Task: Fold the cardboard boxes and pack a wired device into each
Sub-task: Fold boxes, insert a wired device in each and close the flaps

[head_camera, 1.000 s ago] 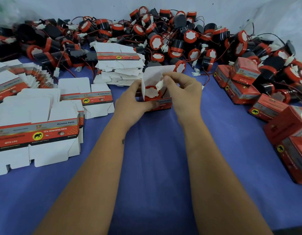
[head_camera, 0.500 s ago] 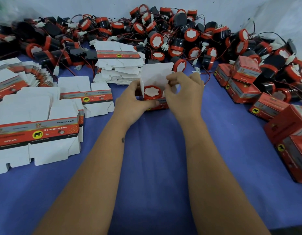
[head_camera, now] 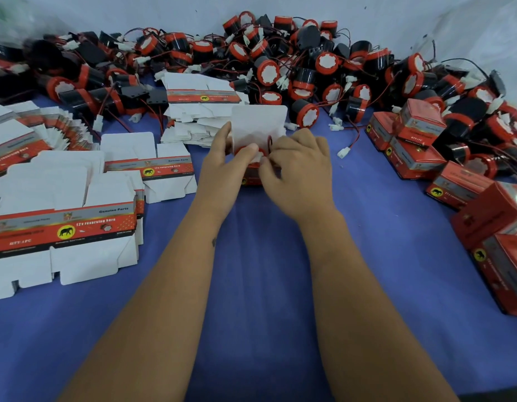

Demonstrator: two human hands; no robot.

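A small red cardboard box stands on the blue cloth at centre, its white lid flap upright. A red and black wired device sits inside it, mostly hidden by my fingers. My left hand grips the box's left side, thumb across the device's top. My right hand curls its fingers at the box's right opening, where a loop of the red wire sticks up.
A big heap of red and black wired devices lines the back. Flat box blanks lie at left and behind the box. Finished red boxes are piled at right. Loose white connectors lie near my right hand.
My right hand dropped from the lid flap's edge to the box opening, and the white connector it pinched is gone from view. My left thumb now lies over the device.
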